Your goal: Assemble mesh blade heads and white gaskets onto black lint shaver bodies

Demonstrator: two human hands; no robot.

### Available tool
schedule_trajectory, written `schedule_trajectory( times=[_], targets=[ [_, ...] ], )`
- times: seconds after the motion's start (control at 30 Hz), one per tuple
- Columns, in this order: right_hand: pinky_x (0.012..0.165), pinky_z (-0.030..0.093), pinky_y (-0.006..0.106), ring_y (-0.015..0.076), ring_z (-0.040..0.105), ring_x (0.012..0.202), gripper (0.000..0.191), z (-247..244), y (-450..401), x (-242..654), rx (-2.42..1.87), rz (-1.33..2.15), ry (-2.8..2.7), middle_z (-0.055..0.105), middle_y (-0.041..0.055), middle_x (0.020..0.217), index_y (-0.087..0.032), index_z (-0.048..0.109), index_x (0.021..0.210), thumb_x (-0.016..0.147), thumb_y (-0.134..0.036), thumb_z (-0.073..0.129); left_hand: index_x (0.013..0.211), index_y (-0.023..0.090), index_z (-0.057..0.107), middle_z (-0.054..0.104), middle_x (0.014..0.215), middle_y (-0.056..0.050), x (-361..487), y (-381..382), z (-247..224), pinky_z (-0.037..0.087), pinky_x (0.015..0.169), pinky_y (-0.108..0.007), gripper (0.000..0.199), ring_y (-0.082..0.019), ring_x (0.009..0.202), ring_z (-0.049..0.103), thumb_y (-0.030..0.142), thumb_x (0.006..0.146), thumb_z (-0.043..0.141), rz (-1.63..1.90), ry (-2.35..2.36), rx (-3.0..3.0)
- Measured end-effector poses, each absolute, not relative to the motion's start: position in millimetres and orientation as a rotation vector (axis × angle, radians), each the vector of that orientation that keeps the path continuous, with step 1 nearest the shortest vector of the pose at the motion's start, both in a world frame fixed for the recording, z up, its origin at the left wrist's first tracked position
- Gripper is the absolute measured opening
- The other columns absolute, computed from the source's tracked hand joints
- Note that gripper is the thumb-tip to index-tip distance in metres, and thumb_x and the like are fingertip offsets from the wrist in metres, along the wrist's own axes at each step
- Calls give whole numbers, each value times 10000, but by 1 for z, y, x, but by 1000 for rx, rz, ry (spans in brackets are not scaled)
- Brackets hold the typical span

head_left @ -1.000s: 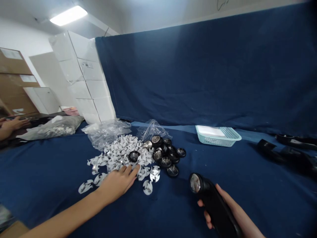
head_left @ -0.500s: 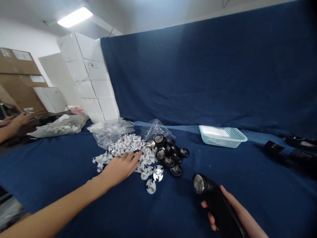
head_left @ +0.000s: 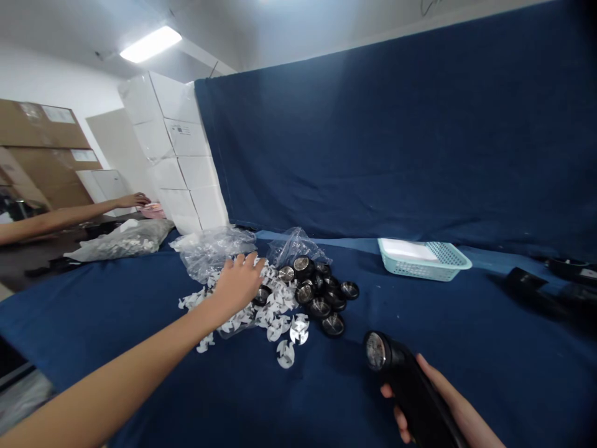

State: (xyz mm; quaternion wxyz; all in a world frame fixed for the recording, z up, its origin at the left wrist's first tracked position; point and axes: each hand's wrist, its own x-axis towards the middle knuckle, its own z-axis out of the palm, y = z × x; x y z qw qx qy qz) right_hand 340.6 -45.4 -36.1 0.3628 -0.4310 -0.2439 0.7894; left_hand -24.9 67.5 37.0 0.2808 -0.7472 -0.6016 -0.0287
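While your right hand (head_left: 438,384) wraps round the black tool (head_left: 417,398), your left hand (head_left: 239,285) rests palm down at the pile of white pieces (head_left: 283,300), fingers slightly apart; you cannot tell from here whether it grips any. Your tool's long axis slants from the near right up to the far left, so its round, silvery end points roughly at the heap of black caps (head_left: 319,307). That heap sits between your hands, against the right side of the white pile, and your left fingers are nearer to it than the tool's end is. One lone black cap (head_left: 262,296) lies just beside your left hand. Bare blue cloth (head_left: 326,392) separates the tool from the heap.
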Motion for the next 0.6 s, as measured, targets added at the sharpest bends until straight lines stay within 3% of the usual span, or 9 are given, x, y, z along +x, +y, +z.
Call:
schedule_trajectory(
  times=[0.13,0.2,0.27,0.4,0.6],
  targets=[
    [630,535,278,190,646,585,503,-39,-43,342,-1156,2010,-630,700,110,639,-104,755,789,843,-573,582,1287,214,553,517,1380,-121,-9,41,21,423,944,-472,385,-332,1200,504,415,973,452,-43,-1478,-2236],
    [648,543,297,203,653,606,469,-39,-44,343,-1155,1996,-623,711,104,664,-130,757,806,831,-571,600,1369,298,473,471,1446,-61,-2,27,9,404,1001,-455,493,-302,1258,478,561,958,403,-15,-1379,-2395],
    [672,546,299,202,658,628,442,-37,-45,342,-1155,1989,-621,724,99,704,-142,759,832,833,-557,605,1454,315,355,346,1537,-58,4,17,-3,336,1071,-505,616,-337,1358,370,643,932,364,3,-1248,-2600],
    [647,529,268,189,649,599,515,-31,-47,341,-1166,1998,-622,704,107,645,-87,764,829,885,-543,532,1501,300,259,175,1596,-53,9,9,-20,183,1147,-565,737,-376,1440,185,701,893,371,-46,-1135,-2779],
    [626,506,255,180,639,582,605,-32,-44,340,-1169,2052,-595,691,117,625,-59,767,829,923,-559,440,1460,251,355,314,1548,-96,8,17,-29,171,1148,-611,657,-351,1426,252,619,921,425,-75,-1035,-2769]
  ],
)
